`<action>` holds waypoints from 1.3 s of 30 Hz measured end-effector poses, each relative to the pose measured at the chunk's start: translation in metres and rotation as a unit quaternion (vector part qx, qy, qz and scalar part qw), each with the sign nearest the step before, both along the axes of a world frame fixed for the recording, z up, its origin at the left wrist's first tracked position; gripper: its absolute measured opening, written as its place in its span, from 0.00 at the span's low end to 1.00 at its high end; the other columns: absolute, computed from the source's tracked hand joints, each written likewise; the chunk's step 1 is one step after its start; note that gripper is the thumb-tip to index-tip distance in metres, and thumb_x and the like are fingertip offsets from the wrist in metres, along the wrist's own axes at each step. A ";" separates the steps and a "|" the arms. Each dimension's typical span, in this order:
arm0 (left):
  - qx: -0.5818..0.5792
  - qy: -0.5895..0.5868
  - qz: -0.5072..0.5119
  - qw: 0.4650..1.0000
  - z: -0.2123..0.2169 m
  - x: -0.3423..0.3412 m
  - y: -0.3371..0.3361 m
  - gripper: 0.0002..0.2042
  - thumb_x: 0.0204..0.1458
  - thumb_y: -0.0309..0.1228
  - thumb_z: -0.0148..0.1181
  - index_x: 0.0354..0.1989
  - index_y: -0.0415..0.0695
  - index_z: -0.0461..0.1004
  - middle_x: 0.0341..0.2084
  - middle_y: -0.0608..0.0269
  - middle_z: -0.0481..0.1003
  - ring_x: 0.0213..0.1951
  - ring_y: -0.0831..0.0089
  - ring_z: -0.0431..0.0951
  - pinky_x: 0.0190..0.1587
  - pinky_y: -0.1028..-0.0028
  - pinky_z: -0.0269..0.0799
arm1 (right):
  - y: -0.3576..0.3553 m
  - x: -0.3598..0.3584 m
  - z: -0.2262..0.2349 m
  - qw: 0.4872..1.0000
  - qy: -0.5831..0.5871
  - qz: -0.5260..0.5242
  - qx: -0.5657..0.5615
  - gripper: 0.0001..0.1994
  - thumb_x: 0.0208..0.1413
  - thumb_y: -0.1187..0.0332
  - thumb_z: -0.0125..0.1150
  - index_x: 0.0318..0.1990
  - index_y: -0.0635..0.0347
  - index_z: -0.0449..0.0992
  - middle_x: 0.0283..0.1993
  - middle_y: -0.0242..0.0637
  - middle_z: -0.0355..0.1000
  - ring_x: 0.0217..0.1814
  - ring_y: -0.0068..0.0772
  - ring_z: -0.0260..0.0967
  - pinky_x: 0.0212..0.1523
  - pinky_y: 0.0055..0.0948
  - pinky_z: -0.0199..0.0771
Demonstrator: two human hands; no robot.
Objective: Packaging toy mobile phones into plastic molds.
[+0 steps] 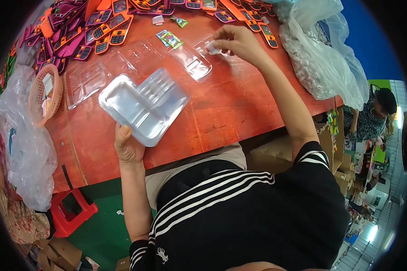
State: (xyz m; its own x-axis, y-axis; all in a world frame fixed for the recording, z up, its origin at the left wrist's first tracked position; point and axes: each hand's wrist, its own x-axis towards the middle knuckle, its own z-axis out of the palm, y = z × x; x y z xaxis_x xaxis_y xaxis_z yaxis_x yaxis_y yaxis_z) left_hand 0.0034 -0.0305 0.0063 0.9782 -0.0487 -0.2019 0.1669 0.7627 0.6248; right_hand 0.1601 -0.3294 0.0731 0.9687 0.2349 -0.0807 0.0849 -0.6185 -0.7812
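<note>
My left hand (130,143) grips the near edge of a stack of clear plastic blister trays (130,105), tilted above the table front. Farther off and to the right, my right hand (239,43) pinches a small white piece (212,48) over a clear tray on the table. More clear trays (83,86) lie in a row to the left of it. Two colourful sachets (169,39) rest at the far edge of the trays. Another green sachet (180,21) and a small white piece (158,20) lie beyond them.
Heaps of orange and purple toy phones (117,34) cover the far side of the red table (203,122). A pink basket (54,92) stands left, beside a plastic bag (27,149). At right sits a bag of small white pieces (309,58). A red stool (72,212) is below left.
</note>
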 end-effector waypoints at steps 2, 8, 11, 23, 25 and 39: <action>-0.003 -0.001 -0.007 1.000 0.000 0.000 -0.002 0.38 0.34 0.37 0.65 0.56 0.35 0.55 0.48 0.56 0.66 0.50 0.63 0.68 0.54 0.66 0.63 | -0.016 -0.006 -0.019 1.000 -0.016 -0.009 0.005 0.10 0.46 0.68 0.62 0.34 0.64 0.74 0.29 0.32 0.73 0.27 0.17 0.68 0.25 0.19 0.67; 0.001 0.003 -0.004 1.000 -0.001 0.000 0.000 0.39 0.34 0.37 0.65 0.56 0.36 0.55 0.48 0.55 0.66 0.50 0.63 0.68 0.55 0.65 0.63 | -0.013 -0.017 -0.020 0.999 0.003 -0.053 0.008 0.09 0.48 0.68 0.61 0.35 0.63 0.74 0.28 0.29 0.72 0.27 0.15 0.66 0.24 0.16 0.62; 0.013 0.008 -0.002 1.000 0.001 -0.002 0.000 0.39 0.33 0.38 0.65 0.56 0.36 0.55 0.47 0.55 0.66 0.50 0.62 0.68 0.55 0.65 0.63 | -0.015 -0.010 -0.022 0.997 0.020 -0.069 0.038 0.09 0.48 0.68 0.61 0.34 0.62 0.73 0.26 0.29 0.72 0.25 0.15 0.65 0.24 0.16 0.62; 0.018 0.016 -0.006 1.000 0.004 -0.001 -0.001 0.40 0.32 0.38 0.66 0.55 0.34 0.56 0.47 0.55 0.67 0.50 0.63 0.68 0.54 0.66 0.64 | 0.021 0.004 -0.020 0.997 -0.038 -0.028 -0.066 0.08 0.46 0.68 0.62 0.33 0.60 0.78 0.27 0.32 0.74 0.28 0.18 0.69 0.30 0.21 0.69; 0.017 0.014 -0.007 1.000 0.004 -0.001 -0.002 0.40 0.32 0.38 0.66 0.55 0.34 0.56 0.47 0.55 0.67 0.49 0.63 0.69 0.54 0.66 0.64 | 0.021 0.001 -0.025 0.998 0.008 -0.048 -0.030 0.08 0.45 0.69 0.62 0.33 0.61 0.77 0.27 0.34 0.75 0.28 0.23 0.71 0.30 0.24 0.70; 0.016 0.012 -0.015 1.000 0.009 0.000 -0.003 0.39 0.31 0.37 0.67 0.54 0.35 0.57 0.47 0.56 0.67 0.49 0.65 0.69 0.54 0.67 0.63 | 0.036 0.015 -0.011 0.955 -0.174 0.034 -0.236 0.11 0.48 0.62 0.53 0.34 0.56 0.78 0.28 0.45 0.73 0.33 0.49 0.71 0.37 0.43 0.70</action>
